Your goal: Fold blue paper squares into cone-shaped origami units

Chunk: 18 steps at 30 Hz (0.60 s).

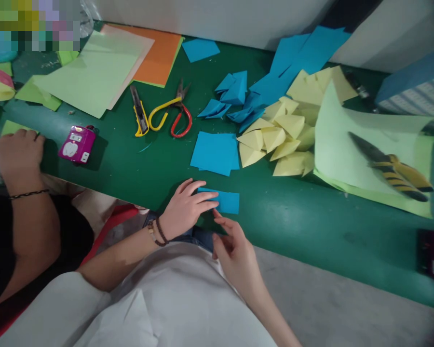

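A small folded piece of blue paper (pixel 228 202) lies near the front edge of the green table. My left hand (pixel 188 205) rests over its left end, fingers spread and flat. Just below, my right hand (pixel 235 246) has its index fingertip at the paper's lower edge; the thumb stands apart and the other fingers curl loosely. Behind the folded piece is a small stack of blue square sheets (pixel 214 153). Folded blue paper pieces (pixel 235 89) and a pile of folded yellow paper pieces (pixel 275 132) lie farther back.
Yellow-and-red scissors (pixel 181 103) and a yellow cutter knife (pixel 140 113) lie left of centre. Yellow-and-black scissors (pixel 398 168) rest on light green sheets (pixel 376 130) at right. A magenta box (pixel 77 143) sits near a co-worker's hand (pixel 20 152) at left.
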Motion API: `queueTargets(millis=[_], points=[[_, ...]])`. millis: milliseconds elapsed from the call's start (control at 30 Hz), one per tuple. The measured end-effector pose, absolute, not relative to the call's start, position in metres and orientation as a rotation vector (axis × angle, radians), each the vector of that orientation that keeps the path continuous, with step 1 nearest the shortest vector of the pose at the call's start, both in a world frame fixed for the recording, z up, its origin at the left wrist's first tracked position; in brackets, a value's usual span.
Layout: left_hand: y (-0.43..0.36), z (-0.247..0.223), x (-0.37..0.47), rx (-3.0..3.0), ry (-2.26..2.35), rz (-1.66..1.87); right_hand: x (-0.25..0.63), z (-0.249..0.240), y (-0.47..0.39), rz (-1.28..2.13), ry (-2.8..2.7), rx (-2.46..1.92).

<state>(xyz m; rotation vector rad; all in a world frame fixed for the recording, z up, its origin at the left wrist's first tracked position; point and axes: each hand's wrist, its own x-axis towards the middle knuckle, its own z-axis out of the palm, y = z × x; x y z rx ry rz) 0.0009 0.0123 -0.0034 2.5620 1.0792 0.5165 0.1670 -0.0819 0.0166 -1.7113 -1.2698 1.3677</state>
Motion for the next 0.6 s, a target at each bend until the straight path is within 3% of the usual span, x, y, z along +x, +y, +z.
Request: queueTargets(millis=[267, 467, 600], points=[[0.013, -0.005, 0.001, 2.571, 1.072, 0.521, 0.205, 0.021, -0.088, 1.132, -1.142, -1.896], [0.014, -0.002, -0.001, 2.559, 1.041, 0.464, 0.202, 0.012, -0.068, 0.29, -1.741, -1.921], [0.018, 0.004, -0.003, 2.542, 1.032, 0.405, 0.187, 0.003, -0.048, 0.028, -2.035, -1.788]])
